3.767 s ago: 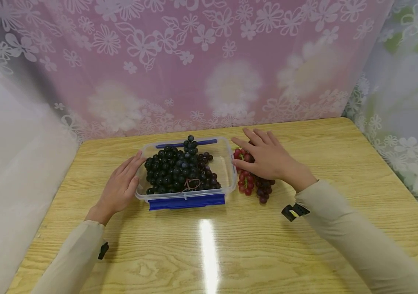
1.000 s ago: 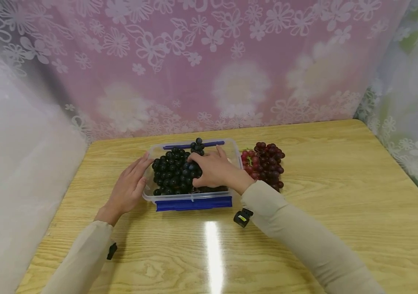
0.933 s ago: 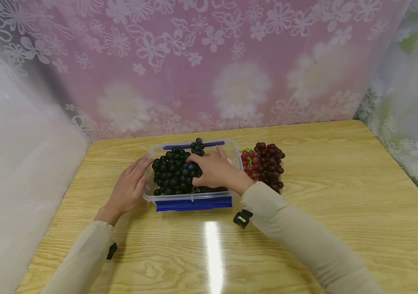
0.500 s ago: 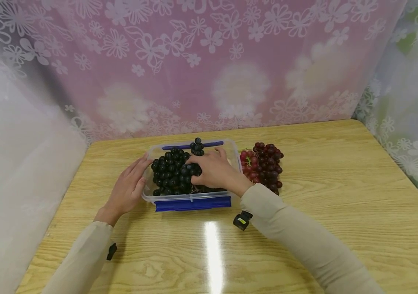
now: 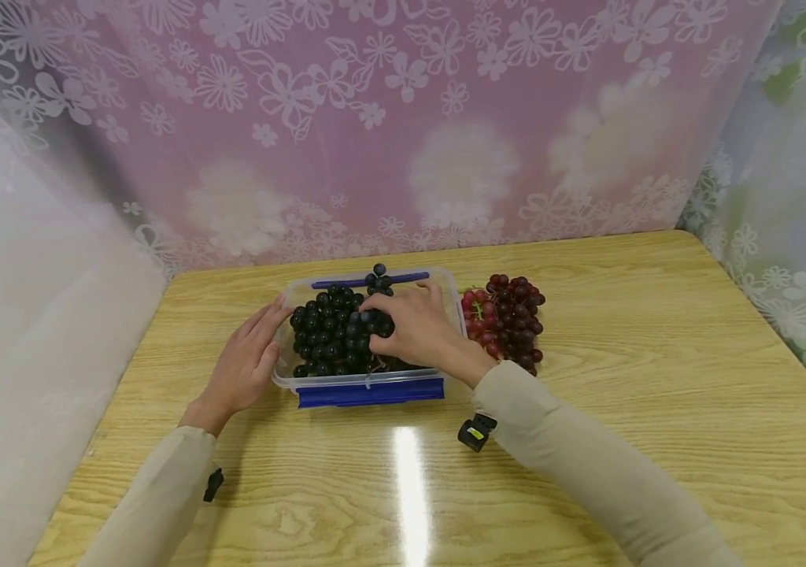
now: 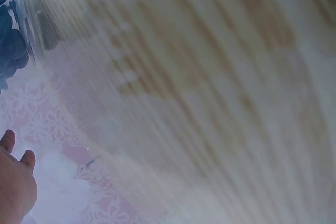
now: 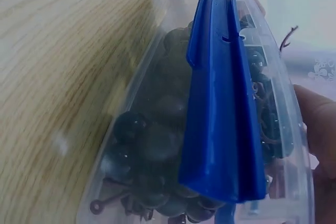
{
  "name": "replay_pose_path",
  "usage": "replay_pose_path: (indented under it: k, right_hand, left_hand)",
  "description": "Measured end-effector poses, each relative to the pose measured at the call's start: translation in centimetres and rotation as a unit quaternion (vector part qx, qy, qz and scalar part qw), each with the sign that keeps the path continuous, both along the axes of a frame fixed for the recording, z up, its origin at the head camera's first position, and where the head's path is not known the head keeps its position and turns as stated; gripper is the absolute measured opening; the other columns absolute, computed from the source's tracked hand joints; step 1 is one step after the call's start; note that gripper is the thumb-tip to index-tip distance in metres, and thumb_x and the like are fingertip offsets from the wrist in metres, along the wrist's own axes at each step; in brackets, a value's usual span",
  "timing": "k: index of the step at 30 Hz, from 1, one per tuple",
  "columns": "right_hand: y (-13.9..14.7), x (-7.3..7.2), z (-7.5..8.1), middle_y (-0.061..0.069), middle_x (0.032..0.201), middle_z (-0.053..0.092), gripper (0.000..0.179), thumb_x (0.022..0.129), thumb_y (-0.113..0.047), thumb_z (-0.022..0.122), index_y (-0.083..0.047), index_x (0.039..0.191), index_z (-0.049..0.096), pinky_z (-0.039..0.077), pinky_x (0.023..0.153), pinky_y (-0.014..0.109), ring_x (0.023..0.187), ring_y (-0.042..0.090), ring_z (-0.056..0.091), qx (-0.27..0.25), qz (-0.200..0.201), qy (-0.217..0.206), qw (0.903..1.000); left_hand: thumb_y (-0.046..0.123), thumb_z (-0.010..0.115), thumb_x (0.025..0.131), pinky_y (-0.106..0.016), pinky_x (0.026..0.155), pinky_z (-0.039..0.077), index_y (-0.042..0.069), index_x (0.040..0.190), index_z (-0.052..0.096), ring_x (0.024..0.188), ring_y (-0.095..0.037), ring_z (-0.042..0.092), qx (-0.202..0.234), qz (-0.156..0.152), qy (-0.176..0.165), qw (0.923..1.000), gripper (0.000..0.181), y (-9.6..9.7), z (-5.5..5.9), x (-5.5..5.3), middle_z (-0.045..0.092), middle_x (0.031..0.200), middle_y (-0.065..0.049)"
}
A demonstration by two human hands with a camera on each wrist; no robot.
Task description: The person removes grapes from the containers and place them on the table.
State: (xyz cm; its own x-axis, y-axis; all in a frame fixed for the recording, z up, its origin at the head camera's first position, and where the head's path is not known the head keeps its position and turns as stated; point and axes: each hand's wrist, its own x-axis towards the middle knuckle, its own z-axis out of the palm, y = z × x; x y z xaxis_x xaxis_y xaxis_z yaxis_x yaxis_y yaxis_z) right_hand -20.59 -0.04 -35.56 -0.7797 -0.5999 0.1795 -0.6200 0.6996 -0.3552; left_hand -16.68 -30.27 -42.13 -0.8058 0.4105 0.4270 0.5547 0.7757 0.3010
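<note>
A clear plastic container (image 5: 366, 380) with blue side latches (image 5: 371, 393) holds a heap of black grapes (image 5: 321, 331). Inside it, my right hand (image 5: 420, 331) grips a bunch of black grapes (image 5: 377, 321) between thumb and fingers. My left hand (image 5: 243, 362) rests with straight fingers against the container's left rim. In the right wrist view, a latch (image 7: 220, 103) hides part of the grapes, and my right hand (image 7: 320, 129) shows at the far rim. Only a bit of my left hand (image 6: 18, 187) appears in the left wrist view.
Bright red grapes (image 5: 478, 311) lie on the wooden table (image 5: 622, 339) against the container's right side. Dark red grapes (image 5: 519, 311) lie just right of them. A pink flowered cloth (image 5: 445, 157) hangs behind the table.
Since the earliest frame, my right hand has moved left from the red grapes into the container and taken hold of black grapes. Lately it has shifted only slightly. My left hand stays at the rim.
</note>
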Motion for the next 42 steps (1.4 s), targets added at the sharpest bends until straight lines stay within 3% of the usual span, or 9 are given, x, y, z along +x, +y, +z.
replay_pose_path:
  k: [5,11,23,28,30,37,42]
  right_hand:
    - [0.3,0.1,0.9,-0.013,0.065,0.054,0.039,0.085,-0.036,0.064,-0.029,0.123,0.064,0.023,0.102,0.052,0.075,0.011,0.053,-0.024,0.001,0.037,0.999]
    - [0.8,0.2,2.0,-0.01,0.065,0.054,0.04,0.086,-0.035,0.063,-0.03,0.125,0.062,0.02,0.103,0.053,0.072,0.013,0.049,-0.033,-0.004,0.041,0.9986]
    - [2.2,-0.2,3.6,-0.006,0.079,0.061,0.043,0.088,-0.034,0.064,-0.027,0.13,0.06,0.016,0.104,0.055,0.097,0.016,0.056,-0.097,-0.009,0.046,0.9942]
    - [2.9,-0.4,4.4,-0.007,0.092,0.068,0.044,0.088,-0.034,0.063,-0.027,0.131,0.06,0.012,0.106,0.052,0.102,0.017,0.055,-0.124,-0.018,0.052,0.9908]
    - [3.1,-0.4,4.7,-0.008,0.098,0.068,0.043,0.087,-0.034,0.063,-0.027,0.13,0.061,0.011,0.107,0.05,0.097,0.018,0.055,-0.136,-0.021,0.055,0.989]
    - [4.1,-0.6,5.7,-0.006,0.074,0.056,0.043,0.088,-0.032,0.063,-0.026,0.131,0.06,0.01,0.106,0.049,0.082,0.017,0.051,-0.17,-0.018,0.063,0.9833]
    - [5.1,-1.2,6.4,-0.003,0.085,0.059,0.042,0.088,-0.031,0.064,-0.026,0.129,0.061,0.011,0.104,0.048,0.075,0.017,0.045,-0.182,-0.024,0.078,0.9799]
  left_hand:
    - [0.017,0.036,0.102,-0.057,0.106,0.025,0.007,0.147,0.036,0.137,-0.035,0.029,-0.001,0.005,-0.004,1.0,0.046,-0.1,-0.1,0.0,0.028,0.154,-0.012]
    - [0.007,0.043,0.097,-0.057,0.106,0.025,0.005,0.146,0.037,0.137,-0.035,0.029,-0.003,0.004,-0.005,1.0,0.049,-0.2,0.0,0.0,0.027,0.154,-0.012]
    - [0.006,0.044,0.096,-0.057,0.106,0.025,0.007,0.146,0.037,0.137,-0.035,0.029,-0.001,0.006,-0.003,1.0,0.051,-0.1,-0.1,0.1,0.029,0.153,-0.013]
    - [0.008,0.042,0.098,-0.057,0.106,0.025,0.009,0.147,0.036,0.137,-0.035,0.028,-0.002,0.006,-0.005,1.0,0.05,-0.1,-0.1,0.1,0.028,0.154,-0.013]
    - [0.01,0.04,0.099,-0.057,0.106,0.025,0.01,0.148,0.035,0.137,-0.034,0.028,-0.002,0.007,-0.006,1.0,0.049,0.0,-0.1,0.0,0.029,0.153,-0.012]
    - [0.016,0.035,0.102,-0.059,0.106,0.024,0.008,0.147,0.036,0.137,-0.035,0.028,0.0,0.008,-0.011,0.9999,0.046,0.1,0.0,0.1,0.028,0.154,-0.012]
    - [0.021,0.032,0.104,-0.059,0.105,0.024,0.004,0.145,0.038,0.137,-0.036,0.028,0.005,0.005,-0.008,0.9999,0.045,0.2,0.0,0.0,0.029,0.153,-0.013]
